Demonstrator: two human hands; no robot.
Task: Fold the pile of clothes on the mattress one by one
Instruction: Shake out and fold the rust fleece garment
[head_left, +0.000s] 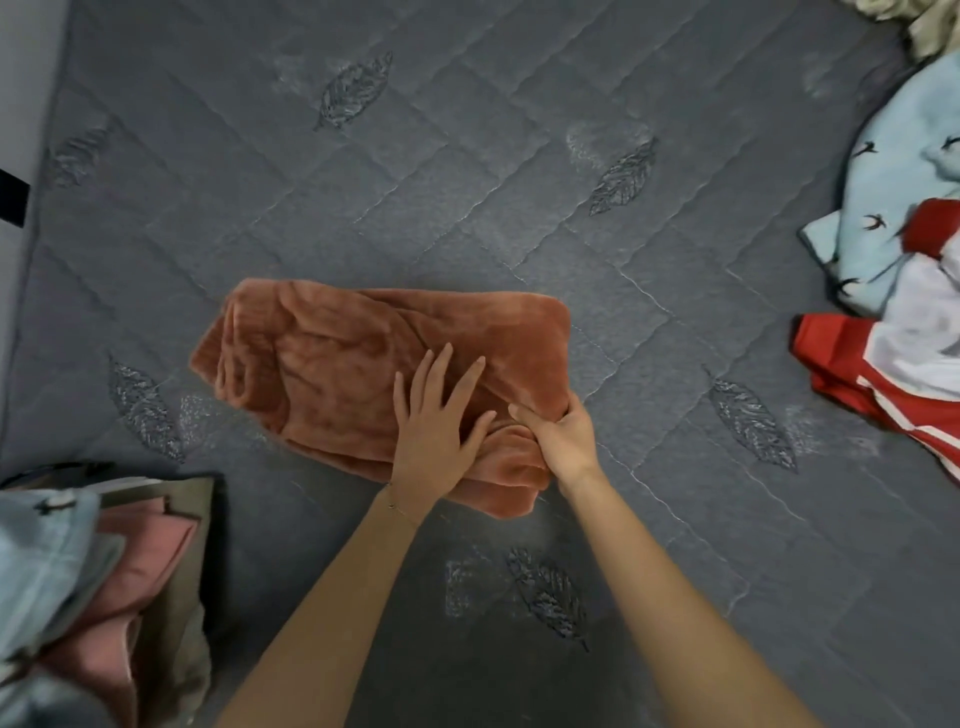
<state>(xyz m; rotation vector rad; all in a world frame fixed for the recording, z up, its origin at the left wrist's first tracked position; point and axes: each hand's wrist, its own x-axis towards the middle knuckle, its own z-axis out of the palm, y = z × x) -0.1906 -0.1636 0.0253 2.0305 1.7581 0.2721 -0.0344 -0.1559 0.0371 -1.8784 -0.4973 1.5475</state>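
Observation:
A rust-orange fleece garment (332, 364) lies partly folded in the middle of the grey quilted mattress (467, 182). My left hand (434, 431) presses flat on its near right part, fingers spread. My right hand (563, 434) grips the garment's right near corner, fingers curled round a bunched fold. An unfolded pile sits at the right edge: a light blue piece with bird prints (883, 208) and a red and white garment (893, 364).
A stack of folded clothes (104, 582) in blue, pink and olive lies at the near left. A cream cloth (930, 26) shows at the top right corner. A pale wall (21, 130) borders the mattress on the left.

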